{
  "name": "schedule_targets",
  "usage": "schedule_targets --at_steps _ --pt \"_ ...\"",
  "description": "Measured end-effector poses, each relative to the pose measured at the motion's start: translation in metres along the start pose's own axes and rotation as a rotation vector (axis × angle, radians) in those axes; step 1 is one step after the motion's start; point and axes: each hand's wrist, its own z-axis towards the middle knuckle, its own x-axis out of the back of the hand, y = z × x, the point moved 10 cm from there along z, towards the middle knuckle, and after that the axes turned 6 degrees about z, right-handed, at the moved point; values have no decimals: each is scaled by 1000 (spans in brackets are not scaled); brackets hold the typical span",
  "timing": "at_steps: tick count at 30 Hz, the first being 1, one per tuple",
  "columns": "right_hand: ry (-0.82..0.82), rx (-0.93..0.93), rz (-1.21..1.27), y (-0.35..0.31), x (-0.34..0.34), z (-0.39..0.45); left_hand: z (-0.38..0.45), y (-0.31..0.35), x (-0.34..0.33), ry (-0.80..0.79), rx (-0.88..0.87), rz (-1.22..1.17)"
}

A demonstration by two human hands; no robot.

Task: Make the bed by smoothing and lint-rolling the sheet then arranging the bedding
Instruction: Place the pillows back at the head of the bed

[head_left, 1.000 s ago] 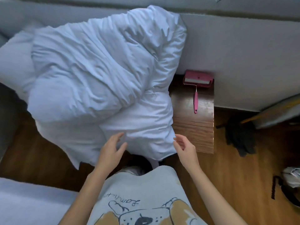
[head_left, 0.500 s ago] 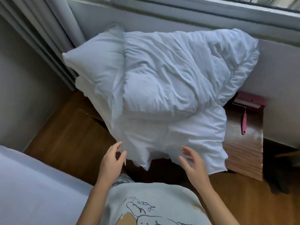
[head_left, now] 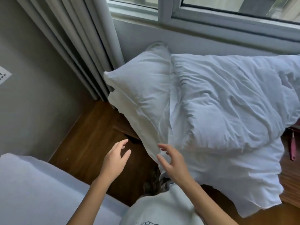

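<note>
A: From the head camera, what differs from half a second back?

B: The view has swung left. The curtain (head_left: pixel 84 46) and window frame (head_left: pixel 211 20) now fill the top, and the pink lint roller (head_left: pixel 292 148) has slid to the right edge, only its handle showing on the wooden table (head_left: pixel 290 181).

A: And the bedding?

B: The white pillow (head_left: pixel 142 88) sits at the left of the heap, partly under the crumpled duvet (head_left: pixel 227 101), both piled against the wall below the window. The heap looks unchanged. A corner of the bed sheet (head_left: pixel 32 189) shows at lower left.

A: The hands?

B: Both have shifted left along the pile. The left hand (head_left: pixel 114 161), which was at the fabric's edge, now hovers over the wooden floor (head_left: pixel 87 140), fingers loosely spread, gripping nothing. The right hand (head_left: pixel 174 163) is relaxed too, fingers extended, at the lower edge of the pillow; I cannot tell whether the fingertips touch the cloth.

A: So nothing is grasped?

B: Nothing, in either hand.
</note>
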Motion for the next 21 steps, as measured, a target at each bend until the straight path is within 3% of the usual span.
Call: schedule_targets --at_steps 8,11,14,19,21 --pt "58 61 -188 -30 -14 145 143 42 34 -9 -73 91" --pt "139 15 -457 -17 -6 217 211 67 38 -59 -136 236" --pt "154 -156 -614 21 1 271 291 95 47 -30 -178 338" --pt "177 -447 -415 50 23 284 409 111 40 -56 -122 428" --pt "136 -424 -283 58 20 297 445 109 37 -81 -93 460"
